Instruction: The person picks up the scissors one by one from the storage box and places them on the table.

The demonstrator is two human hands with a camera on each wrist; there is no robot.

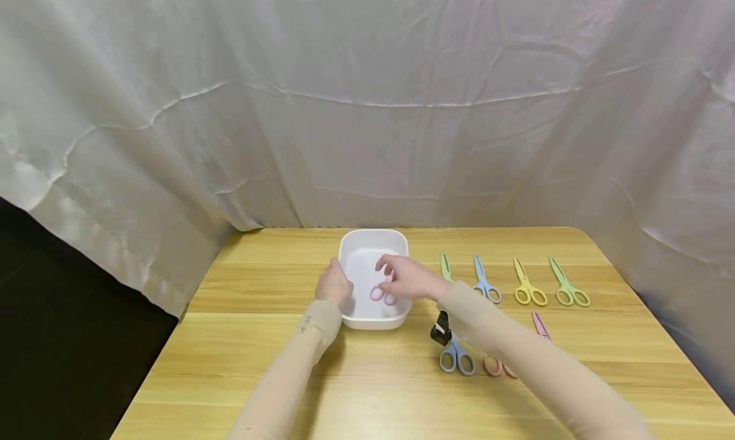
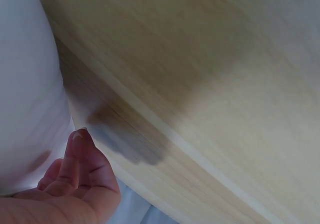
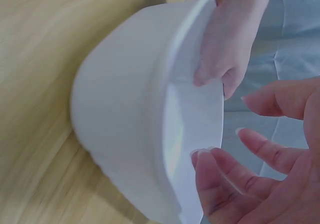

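Observation:
My left hand (image 1: 335, 284) grips the left rim of a white plastic tub (image 1: 373, 323), with the thumb over the inside and fingers against the outer wall. Inside the tub lies a pair of pink scissors (image 1: 376, 293), partly covered by my right hand (image 1: 404, 277). That hand reaches over the right rim, and its thumb and fingers stand apart with nothing between them in the right wrist view. In the left wrist view the bent fingers (image 2: 95, 176) show beside the tub's white side.
Right of the tub lie green scissors (image 1: 445, 265), blue scissors (image 1: 481, 275), yellow scissors (image 1: 528, 290) and another green pair (image 1: 568, 290). Nearer are blue scissors (image 1: 456, 358), salmon handles (image 1: 492, 365) and a pink blade (image 1: 540, 325), partly under the right sleeve. A grey curtain (image 1: 367, 140) hangs behind the table.

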